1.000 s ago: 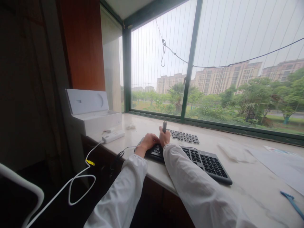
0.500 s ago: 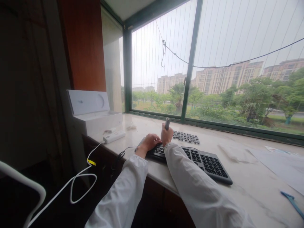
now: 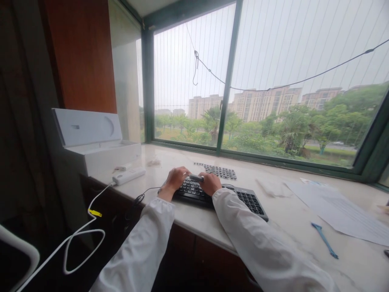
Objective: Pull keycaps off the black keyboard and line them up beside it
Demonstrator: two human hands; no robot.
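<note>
Because the short, grey, rod-like tool (image 3: 196, 178) looked slim and rigid, it would probably have handled as something light and stiff, best taken around its shaft. It was just above the long, black plastic keyboard (image 3: 193, 196), and your right hand (image 3: 210, 183) was wrapped around it. The fingers of your left hand (image 3: 177, 178) were curled over the keyboard's left part; whether they pinched anything could not be told. The keyboard seemed hard and apt to slide on the pale, marble-like tabletop (image 3: 282, 227), so its frame edges offered you the surest hold. You had one grey tool and one keyboard. Behind the keyboard lay rows of small, dark, loose keycaps (image 3: 221, 172), likely light and easily scattered, too tiny to count. One white box (image 3: 112, 158) and one white power strip (image 3: 129, 176) stood to your left; one thin blue tool (image 3: 325, 240) lay to your right.
</note>
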